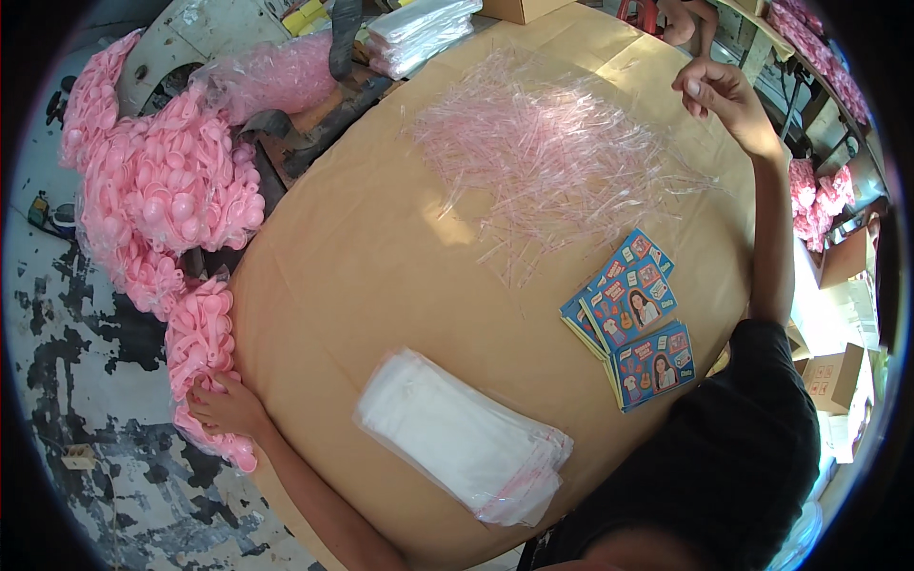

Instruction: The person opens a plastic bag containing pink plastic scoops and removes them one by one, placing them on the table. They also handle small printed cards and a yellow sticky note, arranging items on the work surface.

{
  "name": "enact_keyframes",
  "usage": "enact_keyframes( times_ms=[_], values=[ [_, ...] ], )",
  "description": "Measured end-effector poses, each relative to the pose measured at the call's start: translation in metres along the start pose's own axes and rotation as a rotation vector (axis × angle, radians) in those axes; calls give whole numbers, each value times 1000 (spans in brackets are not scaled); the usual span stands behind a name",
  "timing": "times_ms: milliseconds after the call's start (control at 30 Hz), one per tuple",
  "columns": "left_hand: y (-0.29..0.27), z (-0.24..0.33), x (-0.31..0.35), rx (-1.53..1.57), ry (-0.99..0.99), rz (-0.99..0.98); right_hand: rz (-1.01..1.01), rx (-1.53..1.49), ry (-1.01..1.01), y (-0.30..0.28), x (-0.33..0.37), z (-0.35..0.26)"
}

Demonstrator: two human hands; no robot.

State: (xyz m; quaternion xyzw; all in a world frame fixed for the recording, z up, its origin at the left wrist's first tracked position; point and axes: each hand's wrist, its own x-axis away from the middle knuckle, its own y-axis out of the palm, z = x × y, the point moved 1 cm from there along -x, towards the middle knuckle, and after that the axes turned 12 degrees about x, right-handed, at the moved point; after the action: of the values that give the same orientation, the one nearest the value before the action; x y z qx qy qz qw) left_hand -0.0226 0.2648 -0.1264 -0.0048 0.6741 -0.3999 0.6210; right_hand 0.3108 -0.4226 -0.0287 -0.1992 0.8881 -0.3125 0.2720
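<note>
My left hand point(228, 404) lies over the near end of the pink spoon-like pieces point(171, 190), which are heaped in clear plastic along the left edge of the brown counter point(314, 295). Its fingers are bent among the pieces, slightly apart; I cannot tell whether they are clamped on one.

My right hand point(728, 103) is raised at the far right, beyond the heap of thin, clear-and-pink plastic strips point(543, 143) and well apart from it. Those fingers curl loosely with the thumb close to the forefinger (whether the tips meet, I cannot tell).

Nearer me on the right, blue printed cards point(624, 309) lie in overlapping stacks, just inside my right arm. A fanned stack of flat clear bags point(457, 433) rests slantwise before me, left of the cards. Another stack of clear packets point(419, 33) sits by the far edge, and another person's hand point(678, 21) shows at the top right.
</note>
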Motion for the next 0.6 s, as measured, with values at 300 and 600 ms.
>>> enact_keyframes(
  times_ms=[300,600],
  values=[
    [2,3,1,8,-10,-23,151,718,423,1,69,112],
    [1,2,4,-2,-11,-36,-37,-5,161,29,74,35]
  ],
)
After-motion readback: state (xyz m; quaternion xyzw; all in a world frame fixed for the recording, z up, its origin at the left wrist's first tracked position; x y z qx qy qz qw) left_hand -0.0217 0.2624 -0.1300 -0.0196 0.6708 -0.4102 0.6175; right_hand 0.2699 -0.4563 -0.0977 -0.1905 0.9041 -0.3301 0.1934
